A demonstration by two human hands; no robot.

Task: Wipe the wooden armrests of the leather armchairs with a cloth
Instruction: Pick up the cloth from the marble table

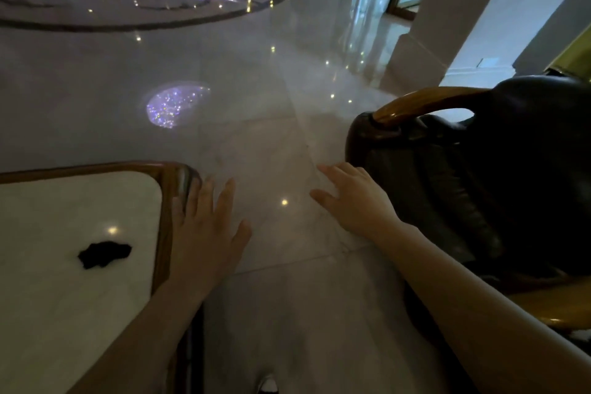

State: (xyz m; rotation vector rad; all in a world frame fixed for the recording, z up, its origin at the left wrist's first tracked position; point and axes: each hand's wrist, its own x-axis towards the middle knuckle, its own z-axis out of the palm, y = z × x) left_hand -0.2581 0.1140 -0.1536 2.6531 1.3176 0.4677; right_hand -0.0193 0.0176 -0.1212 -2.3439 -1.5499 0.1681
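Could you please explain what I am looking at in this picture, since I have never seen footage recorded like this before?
There is one picture, taken by a camera worn on a person's head, looking forward and down. No machine is involved: the two bare arms are the person's own. The left hand hangs open by the table's wooden rim. The right hand is spread open near a dark leather armchair with a curved wooden armrest. Neither hand holds anything. A dark crumpled cloth lies on the white tabletop. The floor is polished stone.

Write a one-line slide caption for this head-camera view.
Both bare hands, left hand and right hand, hover empty between a white marble-topped wooden table and a dark leather armchair with curved wooden armrest.
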